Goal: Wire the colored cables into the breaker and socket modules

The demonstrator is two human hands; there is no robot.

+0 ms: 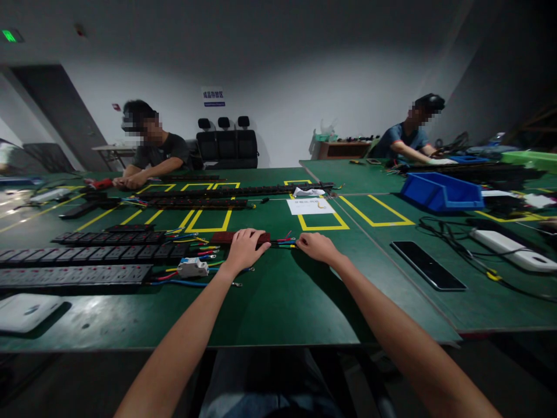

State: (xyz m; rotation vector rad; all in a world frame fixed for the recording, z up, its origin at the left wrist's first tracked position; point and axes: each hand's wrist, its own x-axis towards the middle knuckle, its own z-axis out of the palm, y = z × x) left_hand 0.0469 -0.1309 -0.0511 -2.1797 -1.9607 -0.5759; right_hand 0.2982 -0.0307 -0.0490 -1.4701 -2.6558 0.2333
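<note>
Block lies under the spread left hand; right of the block, the curled right hand pinches wires.

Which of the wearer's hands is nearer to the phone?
Right. The right hand is at the wires, left of the phone with green table between; the left hand is farther left, on the dark red strip.
</note>
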